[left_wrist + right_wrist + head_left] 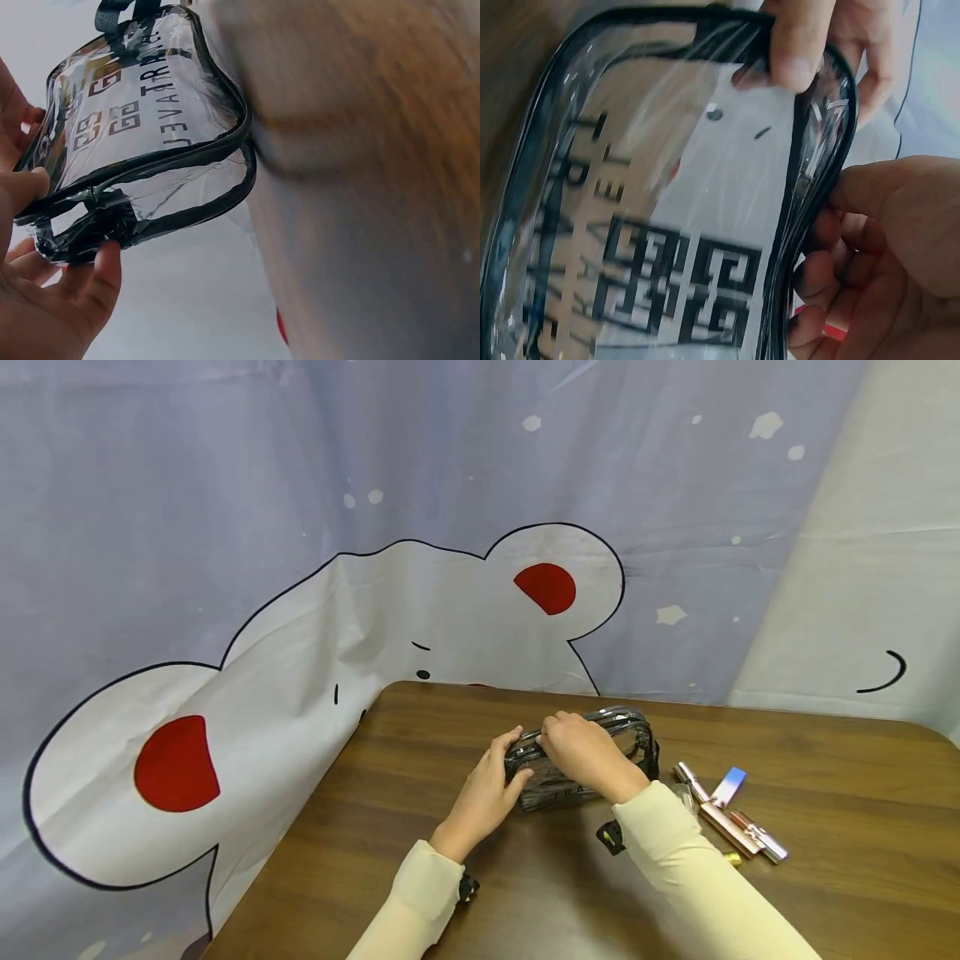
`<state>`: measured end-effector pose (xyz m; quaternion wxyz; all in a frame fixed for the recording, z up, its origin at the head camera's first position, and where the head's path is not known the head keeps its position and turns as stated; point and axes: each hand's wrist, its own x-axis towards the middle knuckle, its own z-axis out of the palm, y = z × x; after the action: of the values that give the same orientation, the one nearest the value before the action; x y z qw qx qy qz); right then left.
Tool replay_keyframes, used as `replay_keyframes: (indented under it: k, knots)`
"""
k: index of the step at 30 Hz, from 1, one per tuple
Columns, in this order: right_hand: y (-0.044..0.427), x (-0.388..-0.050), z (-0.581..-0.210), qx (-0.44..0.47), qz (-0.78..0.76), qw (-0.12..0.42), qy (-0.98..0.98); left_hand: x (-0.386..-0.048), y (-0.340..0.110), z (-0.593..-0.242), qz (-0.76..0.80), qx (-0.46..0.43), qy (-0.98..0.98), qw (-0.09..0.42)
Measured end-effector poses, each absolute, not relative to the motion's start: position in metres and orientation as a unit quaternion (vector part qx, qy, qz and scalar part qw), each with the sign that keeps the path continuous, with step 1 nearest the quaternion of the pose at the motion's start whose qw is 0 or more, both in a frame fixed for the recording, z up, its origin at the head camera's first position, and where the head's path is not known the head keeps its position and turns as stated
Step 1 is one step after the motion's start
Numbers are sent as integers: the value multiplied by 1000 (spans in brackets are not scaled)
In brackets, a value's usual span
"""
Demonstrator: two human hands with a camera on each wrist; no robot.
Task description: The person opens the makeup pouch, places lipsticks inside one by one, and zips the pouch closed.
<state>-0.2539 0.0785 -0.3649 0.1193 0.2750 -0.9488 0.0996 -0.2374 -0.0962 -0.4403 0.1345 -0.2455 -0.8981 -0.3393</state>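
A clear plastic toiletry pouch [542,792] with black piping stands on the table, printed with dark lettering and square motifs. My left hand [480,792] grips its left end, thumb on the near side and fingers over the far edge. At the zipped top edge, my right hand [585,750] pinches with curled fingers; whether it has the zip pull is hidden. In the left wrist view, a black strap [112,15] shows on the far end of the pouch. The right wrist view has the right hand [900,232] against the black-trimmed edge. Nothing is discernible inside the pouch.
Right of the pouch lie slim cosmetic tubes: a silver one [690,780], a rose-gold one [729,828] and a red-and-silver one [759,837]. A blue-and-white item [728,786] and a partly hidden yellow item [732,859] lie among them. Behind the wooden table [847,802] hangs a printed curtain [450,460].
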Motion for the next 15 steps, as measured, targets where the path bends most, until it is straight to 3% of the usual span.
replay_keyframes:
  k: [5,15]
  knots:
    - [66,-250,-367,303,129,139,-934,-239,-97,-441,-373,-255,-882,134]
    - [39,-242,-373,332,75,231,-911,-243,-100,-444,-442,-230,-861,105]
